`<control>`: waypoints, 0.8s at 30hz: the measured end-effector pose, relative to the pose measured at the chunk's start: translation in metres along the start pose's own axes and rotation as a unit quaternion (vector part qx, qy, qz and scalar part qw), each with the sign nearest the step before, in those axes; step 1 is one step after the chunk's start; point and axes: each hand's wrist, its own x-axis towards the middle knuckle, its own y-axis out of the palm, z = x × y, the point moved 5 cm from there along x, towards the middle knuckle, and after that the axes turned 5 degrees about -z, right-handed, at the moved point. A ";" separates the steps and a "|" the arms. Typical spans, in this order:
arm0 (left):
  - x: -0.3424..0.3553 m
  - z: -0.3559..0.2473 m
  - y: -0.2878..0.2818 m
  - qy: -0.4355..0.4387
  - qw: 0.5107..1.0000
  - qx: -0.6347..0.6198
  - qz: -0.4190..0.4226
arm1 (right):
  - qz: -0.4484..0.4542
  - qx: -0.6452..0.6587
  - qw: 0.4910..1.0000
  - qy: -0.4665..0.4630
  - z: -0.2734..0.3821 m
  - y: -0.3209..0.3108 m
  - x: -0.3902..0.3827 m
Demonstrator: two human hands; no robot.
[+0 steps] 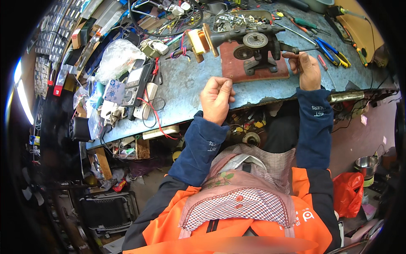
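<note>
A hand-cranked coil winder (259, 53) with round dials and a toothed gear stands on a reddish-brown board (234, 63). On its shaft at the left sits a coil bobbin (198, 41) with copper-coloured winding between pale end plates. My left hand (217, 99) is closed beside the board's front left corner, thumb pressed to the curled fingers; anything pinched there is too small to make out. At the winder's right side, the curled fingers of my right hand (306, 70) are at the crank handle (291, 48); their contact with it is partly hidden.
Pliers (327, 53) and screwdrivers (303, 23) lie to the right on the blue bench (179, 82). Behind the winder is a tray of small metal parts (243, 19). Plastic bags (120, 59), a meter (137, 82) and red leads (154, 112) crowd the left.
</note>
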 end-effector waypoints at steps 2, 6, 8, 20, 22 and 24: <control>0.000 -0.001 -0.002 -0.009 1.000 -0.003 0.005 | 0.013 -0.002 1.000 -0.013 -0.002 0.001 0.001; 0.001 0.000 -0.002 -0.018 1.000 -0.003 0.012 | 0.018 -0.049 0.998 0.018 -0.005 0.002 -0.001; 0.000 0.000 -0.002 -0.015 1.000 0.003 0.010 | 0.000 -0.048 0.999 0.007 -0.009 0.004 0.000; 0.000 0.000 -0.002 0.020 1.000 0.012 -0.010 | -0.034 -0.073 0.994 0.077 -0.027 -0.012 0.011; 0.000 0.002 -0.005 0.024 1.000 0.018 -0.009 | -0.020 -0.070 0.994 0.081 -0.023 -0.005 0.011; 0.000 0.001 -0.006 0.032 0.999 0.032 -0.009 | -0.016 -0.064 0.994 0.082 -0.019 0.000 0.009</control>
